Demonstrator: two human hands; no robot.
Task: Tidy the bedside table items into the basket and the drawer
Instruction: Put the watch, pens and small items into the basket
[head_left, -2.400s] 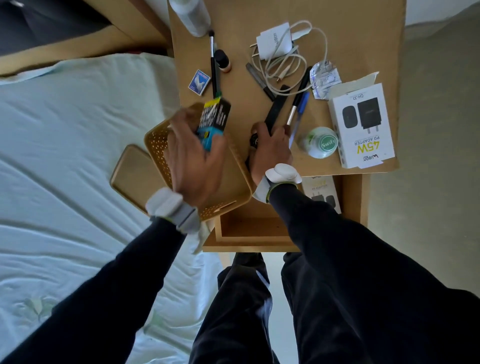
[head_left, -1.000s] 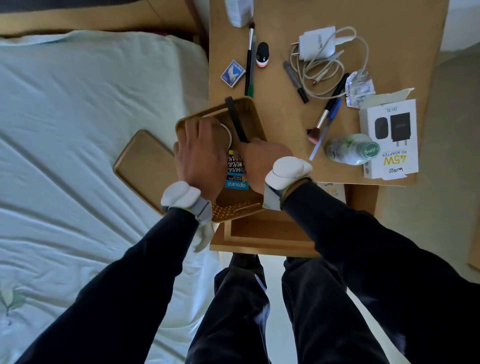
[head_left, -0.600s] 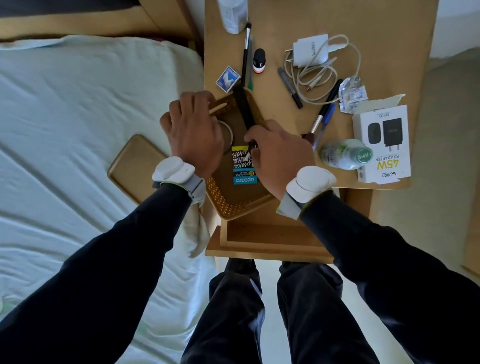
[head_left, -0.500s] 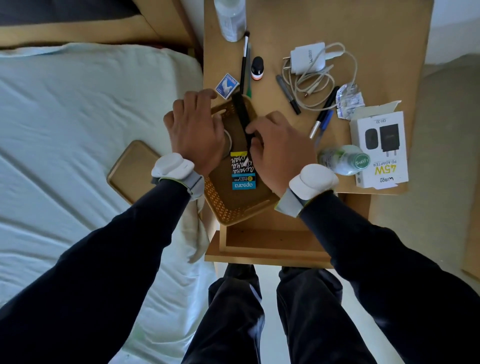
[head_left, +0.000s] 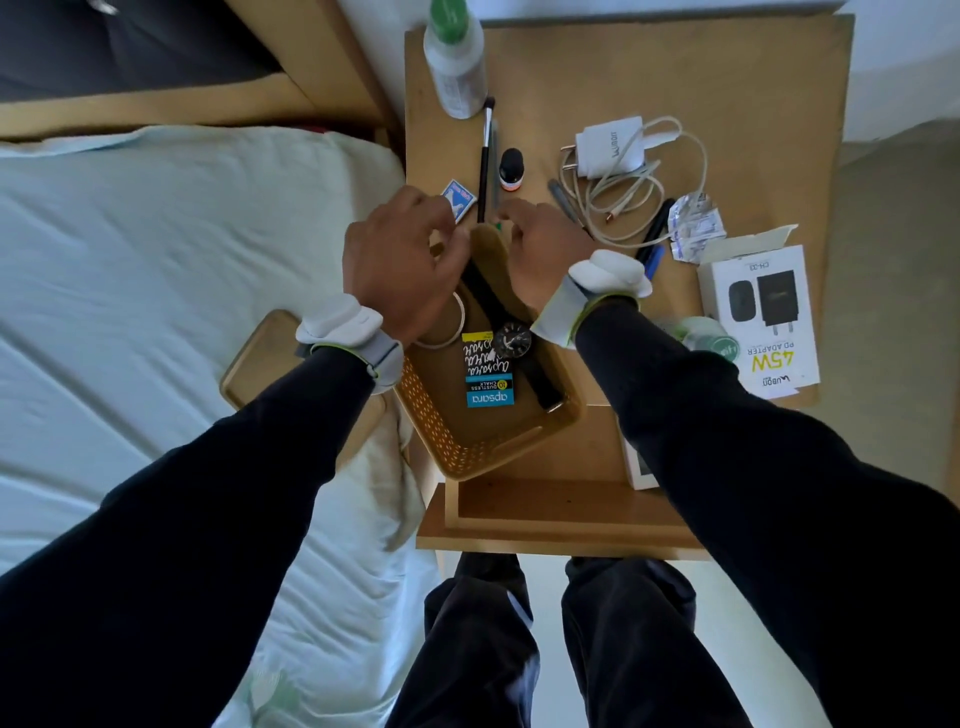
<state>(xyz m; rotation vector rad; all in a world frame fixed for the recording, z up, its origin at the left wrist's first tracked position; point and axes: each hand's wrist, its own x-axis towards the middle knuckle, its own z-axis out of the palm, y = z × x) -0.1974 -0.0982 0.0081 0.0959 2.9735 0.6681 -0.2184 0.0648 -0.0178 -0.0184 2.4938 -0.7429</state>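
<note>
Both hands are reaching past the far rim of the basket (head_left: 457, 441) toward the small things at twelve o'clock on the bench (head_left: 727, 67). The left hand (head_left: 402, 262) is curling narrow beside the matchbox (head_left: 460, 197); the right hand (head_left: 540, 249) is closing near the foot of the thin brush (head_left: 484, 156). Whether either is holding anything I cannot tell, as the fingertips are turning away from the camera. Judging from this, each hand should be pinching one light item low and lifting clear of the rim before dropping it in. The basket, at six o'clock, is already carrying the chalk box (head_left: 488, 371) and watch (head_left: 511, 340). The open drawer (head_left: 561, 514) below is lying partly under the sleeves.
</note>
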